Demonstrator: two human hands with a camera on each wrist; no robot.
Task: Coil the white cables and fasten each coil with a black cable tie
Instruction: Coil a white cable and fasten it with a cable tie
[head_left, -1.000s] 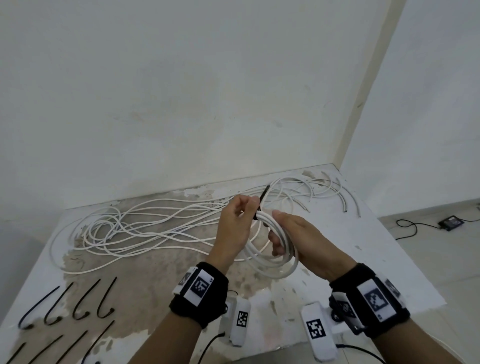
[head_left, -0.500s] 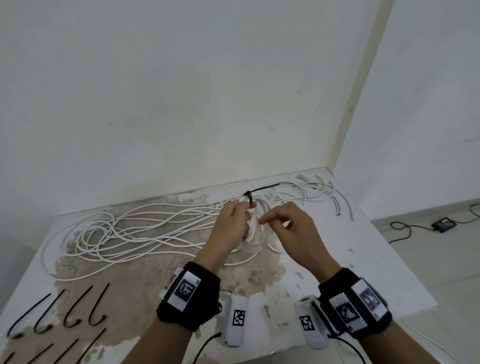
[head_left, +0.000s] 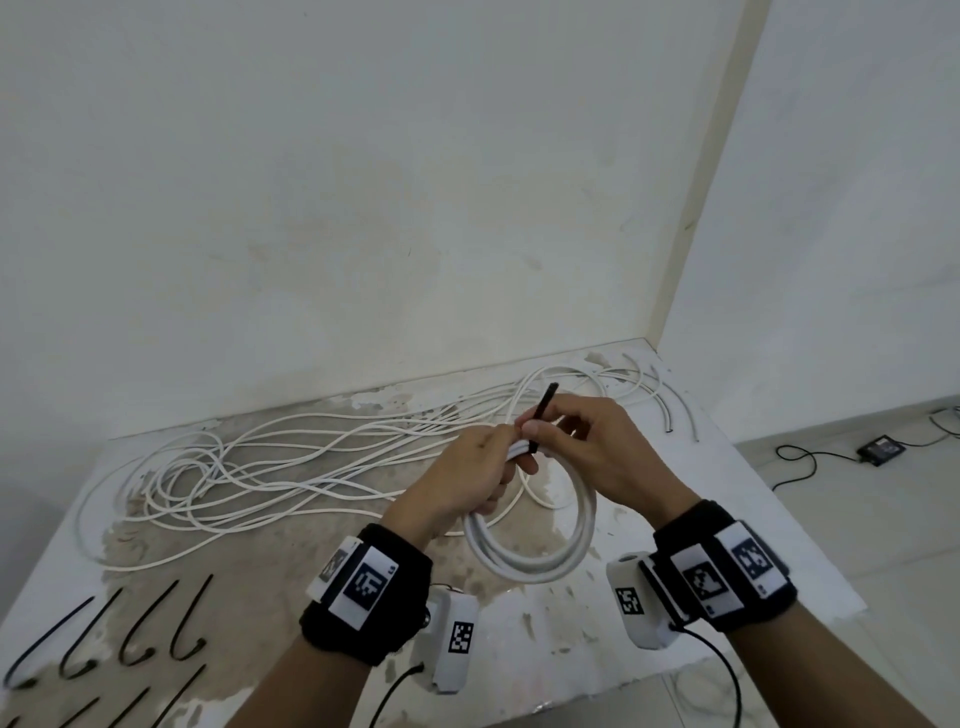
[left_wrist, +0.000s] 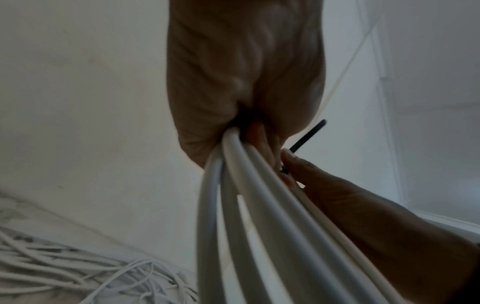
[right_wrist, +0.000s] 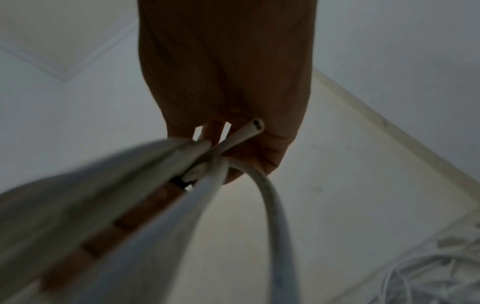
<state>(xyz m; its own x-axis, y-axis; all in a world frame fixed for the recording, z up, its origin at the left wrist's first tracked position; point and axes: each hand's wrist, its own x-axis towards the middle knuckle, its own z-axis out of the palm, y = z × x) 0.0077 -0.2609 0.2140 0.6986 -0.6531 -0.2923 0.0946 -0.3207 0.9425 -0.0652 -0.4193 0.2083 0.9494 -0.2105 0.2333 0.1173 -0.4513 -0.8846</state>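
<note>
Fastening of one coil is in hand. The left hand (head_left: 462, 478) is closed round the top of the coil (head_left: 535, 551), its fingers curled over the gathered turns, and the loop hangs free below it, clear of the tabletop (head_left: 779, 519). The right hand (head_left: 597, 447) meets the left at the bundle; its thumb and forefinger pinch the black cable tie (head_left: 542, 410), whose free tail points up and away from the person. A dark band crosses the white turns at the pinch, so the tie appears to be wrapped round the bundle. Whether it is locked cannot be told from any view.

In the right wrist view a cut cable end (right_wrist: 255, 125) projects past the fingers, just beside the wrap, and seems to lie outside it.

Risks from this state:
- Loosening of the left grip before the tie is secured would probably let the turns spring apart, since the cable looks stiff.
- A tie closed while the cut end stays outside the wrap would leave that end loose on a finished coil.
- A pull on the tail at an angle to the bundle may drag the wrap along the turns and leave it slack.
- A fingertip lying close to the wrap may be caught as it tightens.

The remaining loose cables (head_left: 291, 467) lie tangled across the far half of the tabletop, and spare ties (head_left: 130, 634) sit in rows at its near left corner, so most of the task appears still ahead.
</note>
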